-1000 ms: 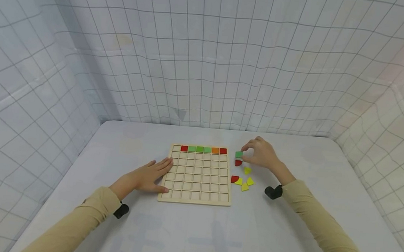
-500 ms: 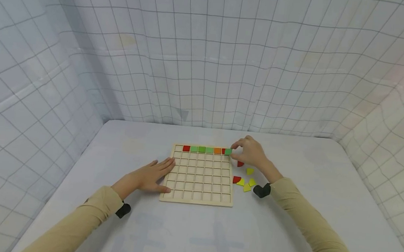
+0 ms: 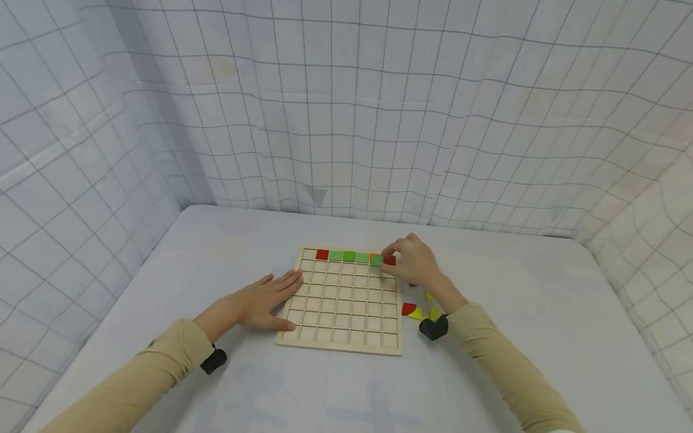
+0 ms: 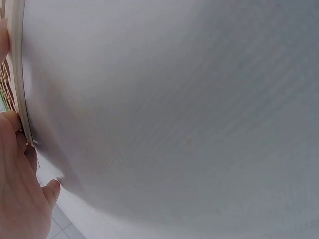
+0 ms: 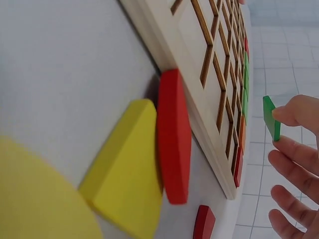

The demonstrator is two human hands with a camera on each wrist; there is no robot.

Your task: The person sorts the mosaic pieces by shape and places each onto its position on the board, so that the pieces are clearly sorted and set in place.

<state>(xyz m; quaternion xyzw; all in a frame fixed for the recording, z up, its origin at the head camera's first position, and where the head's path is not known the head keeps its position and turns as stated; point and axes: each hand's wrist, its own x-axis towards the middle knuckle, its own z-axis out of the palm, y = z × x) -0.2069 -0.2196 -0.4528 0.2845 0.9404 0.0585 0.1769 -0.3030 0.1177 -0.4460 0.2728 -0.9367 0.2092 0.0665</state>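
Left hand [image 3: 257,303] touches gridded wooden board [image 3: 343,306]; right hand [image 3: 415,262] pinches flat green tile [image 5: 269,117].

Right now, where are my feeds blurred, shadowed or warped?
Head: lit fairly evenly; lines on the white gridded sheeting bow, lens or cloth unclear. Left wrist: soft shadow beside the pale wooden grid board. Right wrist: the rounded yellow piece lower left is out of focus, the flat green tile clearer.

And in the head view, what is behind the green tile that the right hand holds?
An edge of an orange tile on the wooden board shows behind the green tile; the rest of it is covered and cannot be seen there.
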